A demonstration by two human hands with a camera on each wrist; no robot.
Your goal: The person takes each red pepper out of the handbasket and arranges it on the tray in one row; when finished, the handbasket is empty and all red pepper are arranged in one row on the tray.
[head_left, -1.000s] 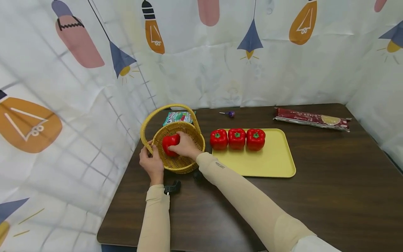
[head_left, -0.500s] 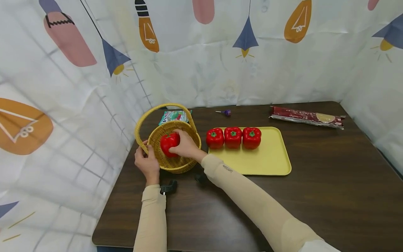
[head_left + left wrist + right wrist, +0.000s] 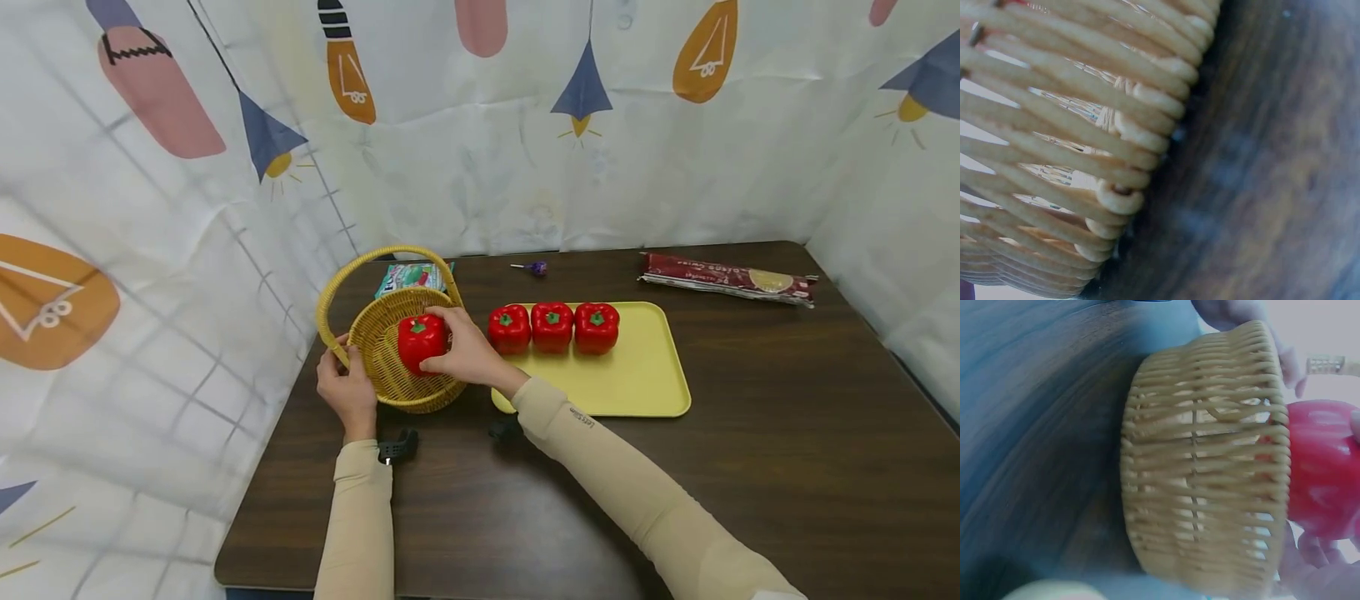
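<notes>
My right hand (image 3: 468, 350) holds a red bell pepper (image 3: 420, 342) by its side, stem up, over the mouth of a yellow wicker basket (image 3: 411, 404). From the right wrist, the pepper (image 3: 1319, 472) shows mostly above the basket's rim (image 3: 1282, 462). With my left hand (image 3: 348, 392) I grip the basket at its left rim, by the foot of the arched handle (image 3: 341, 283). Only the woven wall (image 3: 1079, 125) fills the left wrist view, with the left fingers out of sight. Three more red bell peppers (image 3: 552, 327) stand in a row on a yellow tray (image 3: 637, 383).
Behind the basket lies a green snack packet (image 3: 414, 276), partly hidden. A purple lollipop (image 3: 536, 268) is at the table's back, and a dark red long packet (image 3: 727, 279) lies back right. A patterned curtain (image 3: 465, 167) closes off the back and left.
My right hand has lifted the bell pepper from inside the basket and shifted it right, toward the basket's right rim. The left hand keeps its grip on the basket. The head view has shifted slightly.
</notes>
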